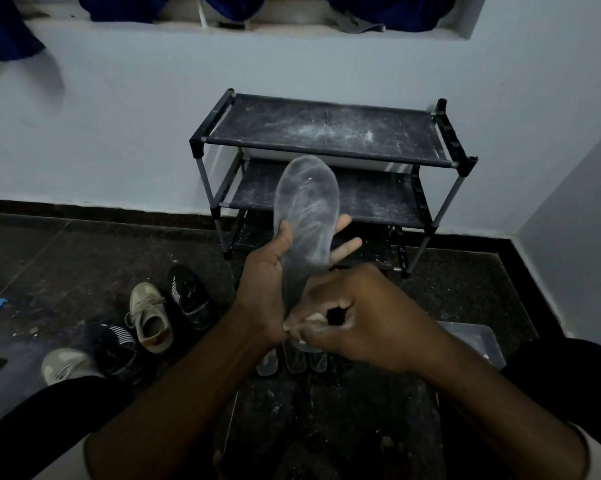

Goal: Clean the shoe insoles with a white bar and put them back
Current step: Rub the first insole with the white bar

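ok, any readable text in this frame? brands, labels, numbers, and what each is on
None can be read.
Black sneaker nearest the rack: pale lettering on its side, too blurred to read.
Grey insole in the left hand: white smears only, no print visible.
Beige sneaker, shoe rack, the bit of white bar in the right hand: no markings visible.
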The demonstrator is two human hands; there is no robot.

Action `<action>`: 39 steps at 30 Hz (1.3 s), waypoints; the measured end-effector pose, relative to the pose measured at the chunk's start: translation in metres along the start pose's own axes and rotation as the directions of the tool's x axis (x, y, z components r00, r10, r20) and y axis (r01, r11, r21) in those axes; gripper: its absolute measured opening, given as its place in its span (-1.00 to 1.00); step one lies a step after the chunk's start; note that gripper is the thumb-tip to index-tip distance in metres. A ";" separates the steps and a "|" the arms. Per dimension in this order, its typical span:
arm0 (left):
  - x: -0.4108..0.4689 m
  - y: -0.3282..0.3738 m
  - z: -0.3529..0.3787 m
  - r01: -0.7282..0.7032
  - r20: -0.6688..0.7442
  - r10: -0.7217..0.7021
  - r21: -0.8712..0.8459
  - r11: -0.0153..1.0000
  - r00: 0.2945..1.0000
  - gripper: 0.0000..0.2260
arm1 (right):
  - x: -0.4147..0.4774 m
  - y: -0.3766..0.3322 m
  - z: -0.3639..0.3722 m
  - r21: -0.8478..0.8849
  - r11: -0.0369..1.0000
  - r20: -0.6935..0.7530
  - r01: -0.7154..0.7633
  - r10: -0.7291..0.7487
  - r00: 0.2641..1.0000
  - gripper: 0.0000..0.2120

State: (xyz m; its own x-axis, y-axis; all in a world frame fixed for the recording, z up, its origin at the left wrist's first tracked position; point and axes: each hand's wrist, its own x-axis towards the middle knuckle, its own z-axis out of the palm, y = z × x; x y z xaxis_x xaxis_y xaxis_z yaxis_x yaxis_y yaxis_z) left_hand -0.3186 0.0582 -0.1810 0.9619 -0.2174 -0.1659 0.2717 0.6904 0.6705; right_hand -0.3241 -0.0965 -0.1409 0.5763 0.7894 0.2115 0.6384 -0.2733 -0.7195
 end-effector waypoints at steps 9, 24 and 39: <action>-0.004 -0.006 0.003 0.040 0.027 -0.041 0.020 0.999 0.999 -0.40 | 0.003 0.001 0.003 -0.068 0.998 -0.167 -0.008 -0.003 0.986 -0.95; -0.002 0.008 0.001 -0.024 0.081 0.025 -0.013 1.000 0.996 -0.37 | 0.002 0.018 -0.005 0.460 0.844 -0.188 -0.275 0.395 0.899 -0.93; -0.001 0.005 0.002 -0.068 -0.051 0.068 0.004 0.998 0.996 -0.44 | 0.006 0.000 0.014 0.130 0.969 -0.320 -0.209 0.240 0.917 -0.88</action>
State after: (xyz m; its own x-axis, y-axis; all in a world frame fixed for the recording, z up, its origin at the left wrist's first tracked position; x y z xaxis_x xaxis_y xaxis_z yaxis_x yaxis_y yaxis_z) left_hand -0.3178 0.0605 -0.1762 0.9785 -0.1348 -0.1563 0.2056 0.7010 0.6828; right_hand -0.3275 -0.0842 -0.1487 0.8446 0.4822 0.2324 0.4322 -0.3580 -0.8277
